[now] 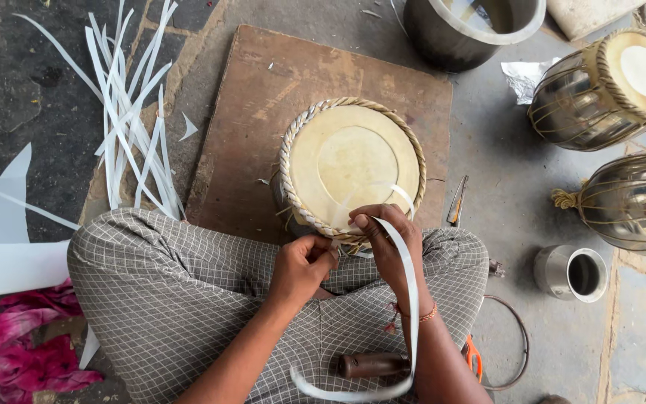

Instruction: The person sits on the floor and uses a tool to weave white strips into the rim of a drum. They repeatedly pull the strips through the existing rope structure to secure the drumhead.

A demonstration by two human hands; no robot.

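A round drum with a pale skin head and a braided rim stands on a brown wooden board, held between my knees. My left hand pinches something at the drum's near rim, its fingers closed. My right hand grips a long white strap at the same rim. The strap loops down over my right forearm and curls across my lap.
A bundle of white strips lies left of the board. Two metal-bodied drums rest at right, with a small steel cup, a metal pot, a dark-handled tool, a wire ring and pink cloth.
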